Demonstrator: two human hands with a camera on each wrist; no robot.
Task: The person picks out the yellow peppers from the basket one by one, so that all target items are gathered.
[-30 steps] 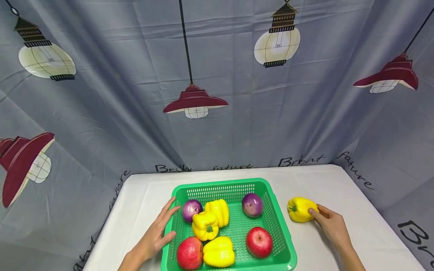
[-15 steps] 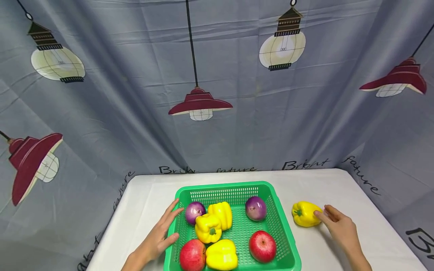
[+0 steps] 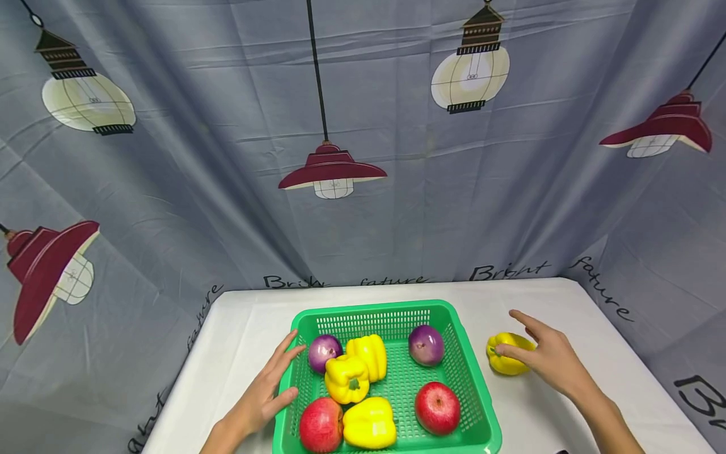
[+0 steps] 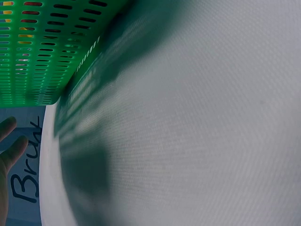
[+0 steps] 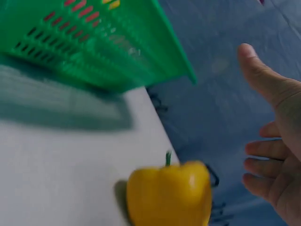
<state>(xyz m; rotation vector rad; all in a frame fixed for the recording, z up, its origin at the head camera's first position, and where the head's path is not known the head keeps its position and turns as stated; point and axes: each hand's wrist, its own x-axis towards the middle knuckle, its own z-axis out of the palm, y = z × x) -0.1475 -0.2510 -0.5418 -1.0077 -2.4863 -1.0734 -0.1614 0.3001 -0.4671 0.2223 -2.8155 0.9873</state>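
My right hand [image 3: 547,359] hovers over a yellow bell pepper [image 3: 507,367] lying on the table right of the green basket. Its fingers and thumb are spread. The right wrist view shows the pepper [image 5: 169,197] with its green stem, apart from the outstretched thumb and fingers [image 5: 263,149]. At the basket's left side, my left hand [image 3: 258,400] is spread with its fingertips by the rim; whether they touch it I cannot tell. Inside the green basket [image 3: 371,308] lie yellow bell peppers [image 3: 370,424], red apples [image 3: 438,408] and round purple things [image 3: 426,345] resembling onions.
A white cloth covers the table [image 3: 249,315]. Behind and beside it hangs a grey curtain [image 3: 397,233] printed with lamps and lettering. A small dark thing [image 3: 561,451] shows at the bottom edge of the head view.
My right hand has let go of the yellow bell pepper on the table, spread its fingers and risen above it. The left hand stays by the basket. The head view shifted slightly.
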